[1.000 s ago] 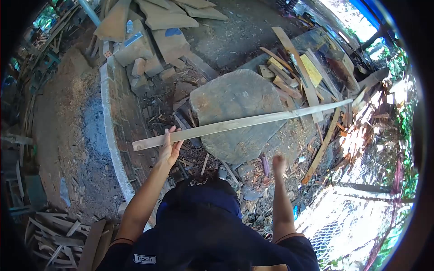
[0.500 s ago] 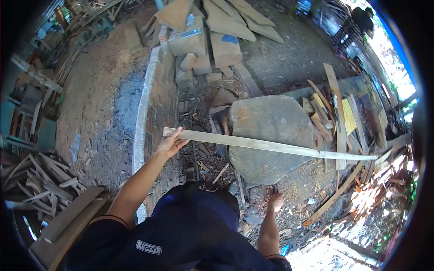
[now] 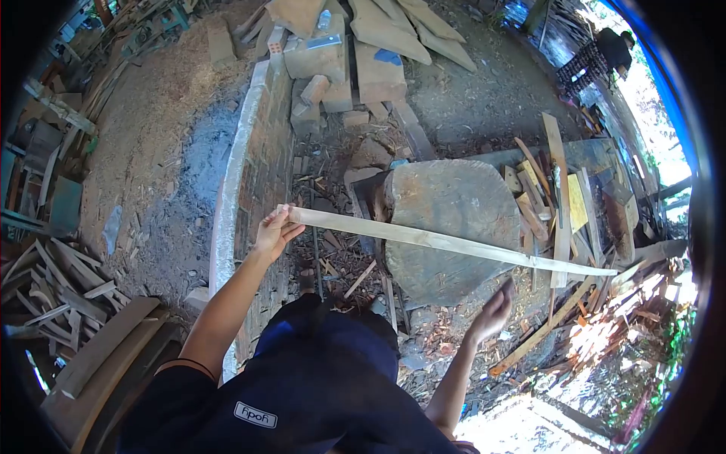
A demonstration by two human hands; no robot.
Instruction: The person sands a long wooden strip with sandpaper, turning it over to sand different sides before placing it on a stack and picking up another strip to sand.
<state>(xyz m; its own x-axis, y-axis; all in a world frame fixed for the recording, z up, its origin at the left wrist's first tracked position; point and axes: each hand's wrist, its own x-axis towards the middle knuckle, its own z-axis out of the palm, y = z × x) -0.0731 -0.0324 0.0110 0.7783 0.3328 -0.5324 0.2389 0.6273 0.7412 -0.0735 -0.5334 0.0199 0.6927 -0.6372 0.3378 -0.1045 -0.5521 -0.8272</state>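
Note:
A long, thin wooden slat (image 3: pixel 423 238) slants across the view, from the left down to the right. My left hand (image 3: pixel 274 233) pinches its near end between thumb and fingers, above the low brick wall. The slat's middle passes over a large stone-like slab (image 3: pixel 454 197), and its far end reaches the scrap wood on the right. My right hand (image 3: pixel 491 312) is raised just below the slab's lower right edge, apart from the slat. Its fingers look stretched out, a little blurred, with nothing visible in them.
A low brick wall (image 3: pixel 240 159) runs along my left. Scrap wood (image 3: pixel 79 295) is piled at the left, and boards (image 3: pixel 560 197) lie at the right. Blocks and bricks (image 3: pixel 321 60) are stacked ahead. Another person (image 3: pixel 601 57) is at the far right.
My right hand has risen from low beside the slab towards the slat, up and to the right. My left hand and the slat have shifted slightly left.

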